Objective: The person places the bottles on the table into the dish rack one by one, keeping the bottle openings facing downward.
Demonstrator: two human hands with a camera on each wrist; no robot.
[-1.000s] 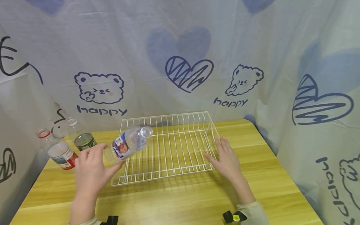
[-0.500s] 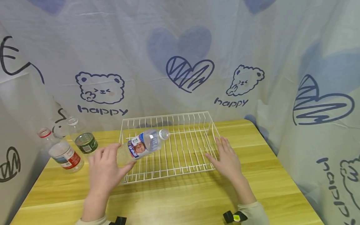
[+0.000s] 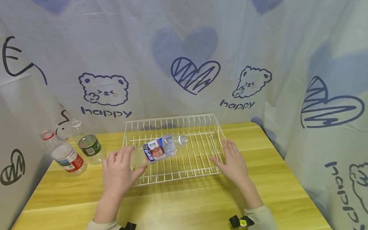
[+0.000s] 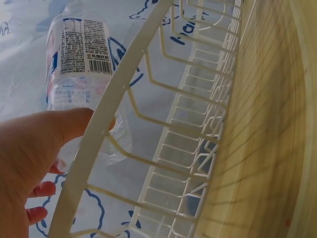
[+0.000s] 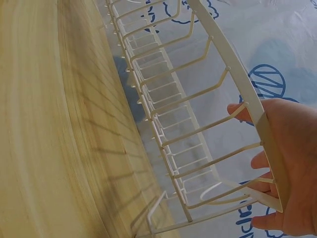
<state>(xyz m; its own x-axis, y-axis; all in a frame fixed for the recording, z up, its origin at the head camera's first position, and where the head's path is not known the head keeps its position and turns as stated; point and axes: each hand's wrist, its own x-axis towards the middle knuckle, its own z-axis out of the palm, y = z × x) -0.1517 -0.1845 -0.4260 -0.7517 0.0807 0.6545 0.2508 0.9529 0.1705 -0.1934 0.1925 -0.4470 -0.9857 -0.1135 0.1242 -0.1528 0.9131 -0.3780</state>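
My left hand (image 3: pixel 118 171) grips a clear plastic bottle (image 3: pixel 155 150) near its base, the thumb along its near side. It lies tilted above the left half of a white wire rack (image 4: pixel 99 116), its uncapped-looking neck pointing right. In the left wrist view the barcode side of the bottle's label (image 4: pixel 86 47) shows beyond the rack's rim. At the rack's right end, my right hand (image 3: pixel 234 163) rests with fairly straight fingers against the side. The right wrist view has this hand (image 5: pixel 297 158) beside the rack's rim (image 5: pixel 230 69), some fingers partly hidden behind wires.
Two more clear bottles stand at the table's left: one with a red-ringed neck and red-and-white label (image 3: pixel 69 161), one with a green label (image 3: pixel 90 147). The wooden table (image 3: pixel 184 207) is backed by a printed curtain (image 3: pixel 149 41) on three sides.
My left hand has carried the bottle to the right, from the rack's left edge to over its wires. The right hand has stayed at the rack's right side.
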